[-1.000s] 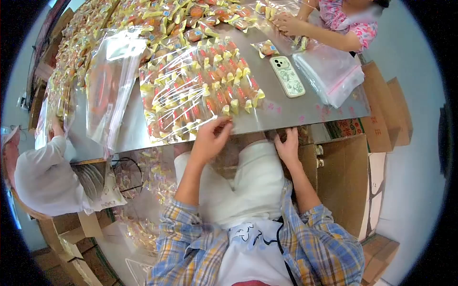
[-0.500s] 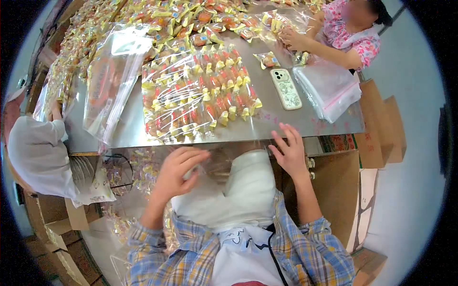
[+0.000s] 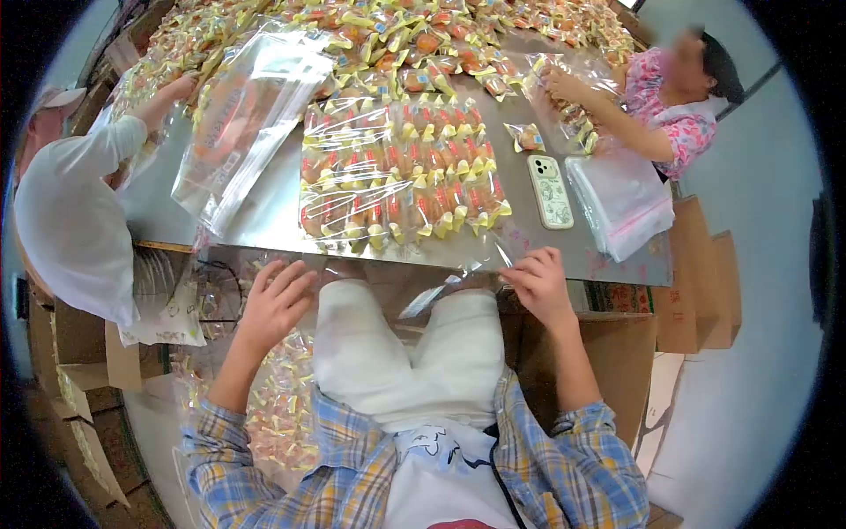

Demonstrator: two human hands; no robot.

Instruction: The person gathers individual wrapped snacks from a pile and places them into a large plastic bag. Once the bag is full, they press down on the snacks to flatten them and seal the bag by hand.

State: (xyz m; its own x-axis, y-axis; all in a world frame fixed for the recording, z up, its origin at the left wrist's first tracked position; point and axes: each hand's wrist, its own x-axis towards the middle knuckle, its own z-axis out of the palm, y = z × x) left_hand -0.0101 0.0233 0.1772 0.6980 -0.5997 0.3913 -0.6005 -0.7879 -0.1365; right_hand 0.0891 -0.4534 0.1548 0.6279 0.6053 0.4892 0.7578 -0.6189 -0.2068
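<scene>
A large clear plastic bag [image 3: 401, 172] lies flat on the metal table, filled with rows of small wrapped snacks with yellow ends and red print. Its loose, shiny mouth hangs over the table's front edge toward my lap. My right hand [image 3: 539, 284] is at that edge, thumb and fingers pinched on the right side of the loose plastic. Just below the edge on the left is my left hand [image 3: 278, 300], its fingers apart and nothing visible in them. A single wrapped snack [image 3: 526, 137] lies beyond the bag's right side.
Right of the bag lie a phone [image 3: 551, 192] and a stack of clear bags [image 3: 619, 207]. More printed bags [image 3: 251, 123] lie left. Loose wrapped snacks [image 3: 414, 44] are heaped at the back. Co-workers sit at both sides, arms over the table. Cardboard boxes [image 3: 679, 291] stand right.
My left hand has moved left and its fingers have spread. My right hand has closed on the bag's loose plastic. The left co-worker's arm now reaches farther over the table. The view has shifted.
</scene>
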